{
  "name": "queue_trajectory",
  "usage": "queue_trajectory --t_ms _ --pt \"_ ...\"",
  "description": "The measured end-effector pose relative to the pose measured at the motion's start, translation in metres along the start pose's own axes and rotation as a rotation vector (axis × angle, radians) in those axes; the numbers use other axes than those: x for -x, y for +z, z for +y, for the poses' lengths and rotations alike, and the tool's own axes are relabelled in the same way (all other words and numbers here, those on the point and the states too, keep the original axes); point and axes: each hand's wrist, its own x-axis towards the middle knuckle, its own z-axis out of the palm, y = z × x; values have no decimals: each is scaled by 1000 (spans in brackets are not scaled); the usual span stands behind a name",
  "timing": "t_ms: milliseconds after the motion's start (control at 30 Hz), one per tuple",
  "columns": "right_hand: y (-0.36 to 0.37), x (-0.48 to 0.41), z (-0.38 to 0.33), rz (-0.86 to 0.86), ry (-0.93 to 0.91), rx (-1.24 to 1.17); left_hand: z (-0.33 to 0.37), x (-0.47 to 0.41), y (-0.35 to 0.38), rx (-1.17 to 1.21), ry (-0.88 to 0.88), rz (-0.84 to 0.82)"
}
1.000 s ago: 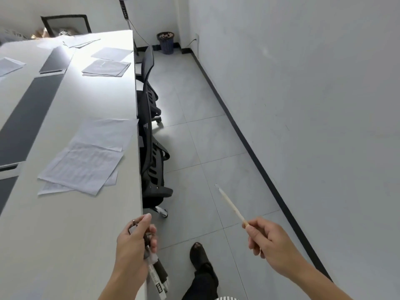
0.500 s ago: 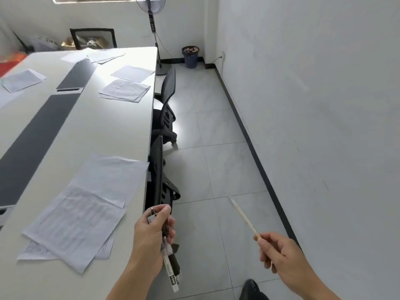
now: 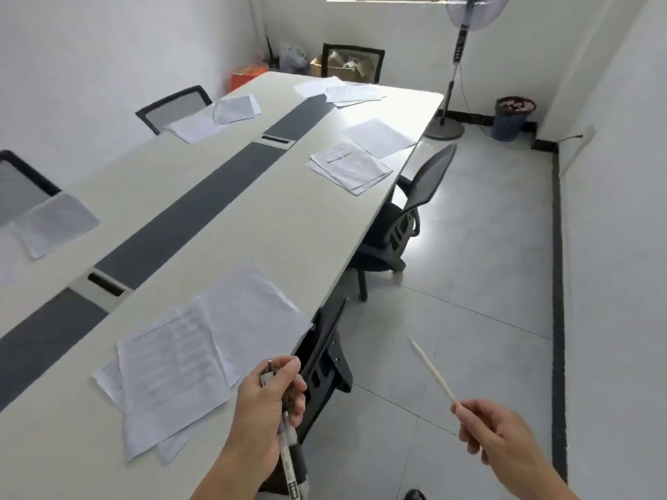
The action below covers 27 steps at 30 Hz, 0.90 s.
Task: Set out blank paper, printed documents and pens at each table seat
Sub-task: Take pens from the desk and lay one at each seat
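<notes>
My left hand (image 3: 269, 402) grips a bundle of pens (image 3: 293, 463) beside the near edge of the long white table (image 3: 281, 225). My right hand (image 3: 494, 433) pinches a single cream pen (image 3: 433, 371), its tip pointing up and away over the floor. Just left of my left hand lies a printed document (image 3: 169, 369) overlapping a blank sheet (image 3: 252, 312). Farther along the same side sit another printed document (image 3: 350, 167) and a blank sheet (image 3: 379, 137). More paper sets lie at the far end (image 3: 343, 92) and along the left side (image 3: 216, 115).
Two black office chairs (image 3: 400, 225) (image 3: 325, 359) are tucked against the table's right edge. A standing fan (image 3: 458, 66) and a bin (image 3: 512, 117) occupy the far corner. Tiled floor (image 3: 469, 268) runs between the table and the right wall. Chairs stand at the left (image 3: 173, 106).
The view has swung left and up, bringing the whole table and far wall into sight. Both hands keep their pens and stay near the table's near edge.
</notes>
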Motion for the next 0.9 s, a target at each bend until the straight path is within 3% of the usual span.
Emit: queue_trajectory --t_ms 167,333,633,900 --pt "-1 -101 -60 -143 -142 149 5 -11 -12 82 4 244" --pt "50 -188 -122 -280 -234 211 9 -36 -41 158 0 440" --pt "175 -287 -196 -367 -253 399 60 -115 -69 264 13 480" --pt "246 -351 -187 -371 -158 747 82 -138 -88 244 -22 535"
